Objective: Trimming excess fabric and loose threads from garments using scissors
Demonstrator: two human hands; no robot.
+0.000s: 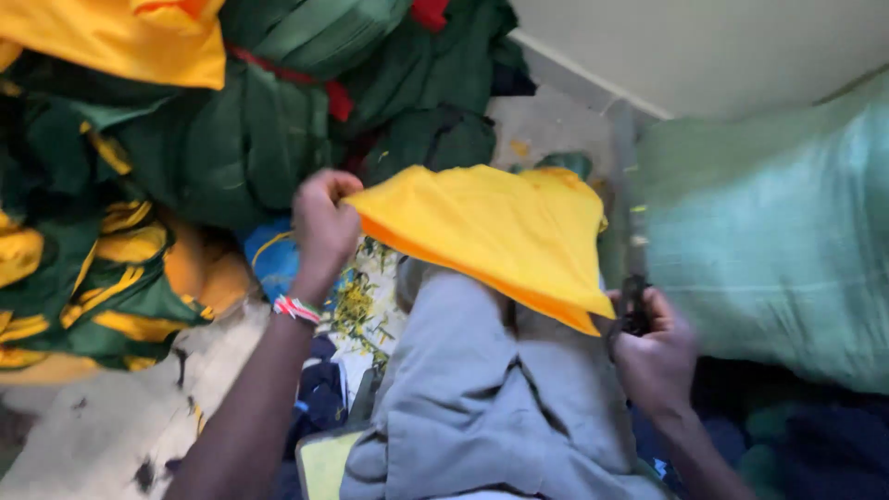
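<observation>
A yellow piece of fabric (495, 231) is stretched out above my lap, with an orange edge along its lower side. My left hand (322, 227) pinches its upper left corner in a closed fist; a striped band sits on that wrist. My right hand (653, 352) is at the fabric's lower right corner and grips dark scissors (634, 306) whose blades are blurred and partly hidden. I cannot tell whether the right hand also touches the cloth. Grey trousers (482, 398) lie under the fabric.
A heap of green and yellow garments (185, 157) fills the left and top. A large pale green sack (769, 241) stands at the right. More yellow cloth (120, 37) lies at the top left. A pale wall (704, 46) is behind. Patterned cloth (361, 306) lies below.
</observation>
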